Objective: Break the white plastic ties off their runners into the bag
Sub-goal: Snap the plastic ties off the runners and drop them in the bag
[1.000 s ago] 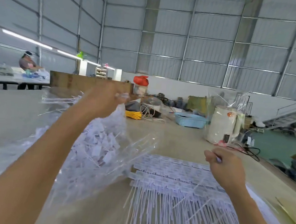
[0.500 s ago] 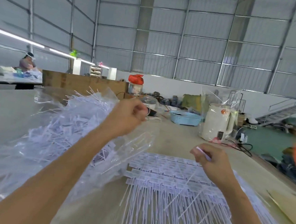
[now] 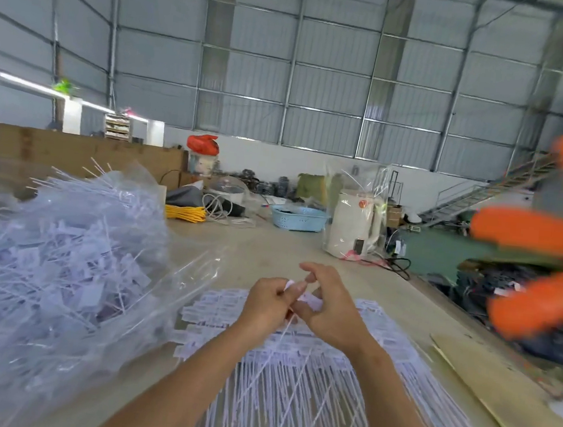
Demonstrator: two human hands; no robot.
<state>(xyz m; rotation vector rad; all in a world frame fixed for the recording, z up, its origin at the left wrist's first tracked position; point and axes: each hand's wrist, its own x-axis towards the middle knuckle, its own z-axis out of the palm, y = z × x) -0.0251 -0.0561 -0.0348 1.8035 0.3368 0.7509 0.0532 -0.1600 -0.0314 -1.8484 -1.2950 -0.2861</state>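
Both our hands meet over the tie sheets [image 3: 292,369] on the tabletop [image 3: 354,265]: left hand [image 3: 266,303] and right hand [image 3: 329,307] pinch one white tie [image 3: 295,288]. Light, bendy, probably snaps easily; grab near the tag head. Bag [image 3: 62,261] sits left.

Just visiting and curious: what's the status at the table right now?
Left hand and right hand both pinch one white tie above the runner sheets. Clear bag of loose ties at left. Blurred orange shape at right edge.
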